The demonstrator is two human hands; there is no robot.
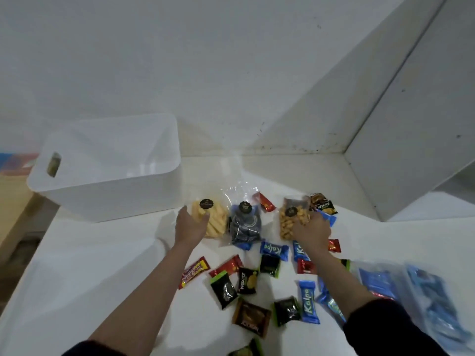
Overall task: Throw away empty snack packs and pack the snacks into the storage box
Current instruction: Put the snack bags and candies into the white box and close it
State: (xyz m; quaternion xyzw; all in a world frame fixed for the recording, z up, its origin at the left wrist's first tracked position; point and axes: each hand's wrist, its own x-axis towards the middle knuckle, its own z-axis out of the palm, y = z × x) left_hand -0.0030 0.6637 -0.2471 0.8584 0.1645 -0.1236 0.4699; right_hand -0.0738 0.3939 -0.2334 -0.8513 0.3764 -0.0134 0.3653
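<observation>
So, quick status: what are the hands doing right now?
Left hand open, reaching the yellow stick-snack bag. Right hand gripping the peanut bag. Storage box looks empty; small packs scattered.

White storage box [108, 176], yellow snack bag [216, 222], blue Kalpa bar [309, 303]

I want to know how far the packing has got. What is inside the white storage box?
Nothing shows inside the white storage box: only bare white inner walls, and its floor is hidden behind the near wall. The snacks all lie on the table, outside it.
</observation>
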